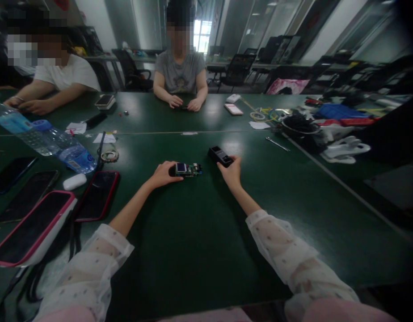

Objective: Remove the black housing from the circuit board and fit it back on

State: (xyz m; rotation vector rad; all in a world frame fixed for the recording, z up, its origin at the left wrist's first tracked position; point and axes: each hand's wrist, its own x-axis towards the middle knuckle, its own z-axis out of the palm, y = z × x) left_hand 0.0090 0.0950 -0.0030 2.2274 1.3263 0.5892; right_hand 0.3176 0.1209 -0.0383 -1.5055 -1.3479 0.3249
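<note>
My left hand (164, 174) grips the left end of a small green circuit board (192, 170) with a little screen, its right end pointing toward the middle. To the right, my right hand (232, 171) holds the lower end of a black rectangular casing (220, 155), which is tilted with its far end to the upper left. The board and the casing are apart, with a short gap between them. Both are at or just above the dark green table (193, 250).
At the left are water bottles (72, 150), several phones (97, 195), a white case (74, 181) and black cables. A wrench (277, 143) lies right of my hands, near a cluttered pile (340, 120). Two people (180, 74) sit across the table.
</note>
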